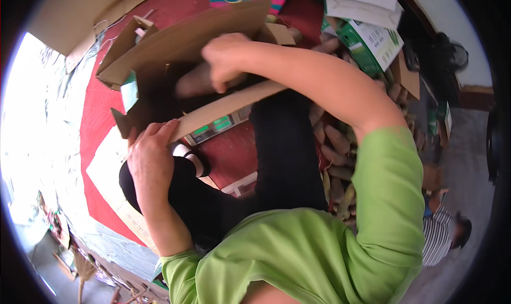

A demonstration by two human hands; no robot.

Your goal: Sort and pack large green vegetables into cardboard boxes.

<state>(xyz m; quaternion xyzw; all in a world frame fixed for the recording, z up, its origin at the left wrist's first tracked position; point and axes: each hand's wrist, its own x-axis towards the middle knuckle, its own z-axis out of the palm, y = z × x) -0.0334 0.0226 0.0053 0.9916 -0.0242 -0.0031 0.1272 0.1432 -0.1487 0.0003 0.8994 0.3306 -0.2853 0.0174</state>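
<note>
1. Head view shows a brown cardboard box (181,43) standing open on a digital scale (215,127), which rests on a red mat (96,112) on the floor – the box's flaps are up, so it is neither closed nor sealed.
2. A heap of sweet potatoes (338,144) lies to the person's right, beside black trouser legs; judging by its size, plenty remains outside the box.
3. Right hand (226,59) reaches down over the near flap into the box, its fingers curled around a long sweet potato (194,83) – it looks like one being laid inside, though how full the box is cannot be told, since the interior is dark.
4. Left hand (151,155) rests on the lower edge of the near flap, fingers spread flat and thumb against the cardboard, steadying it rather than gripping anything.
5. Green printed cartons (370,40) and loose cardboard sheets (80,11) lie around the mat.
6. Filling seems partway along; weighing and closing are not yet done.
</note>
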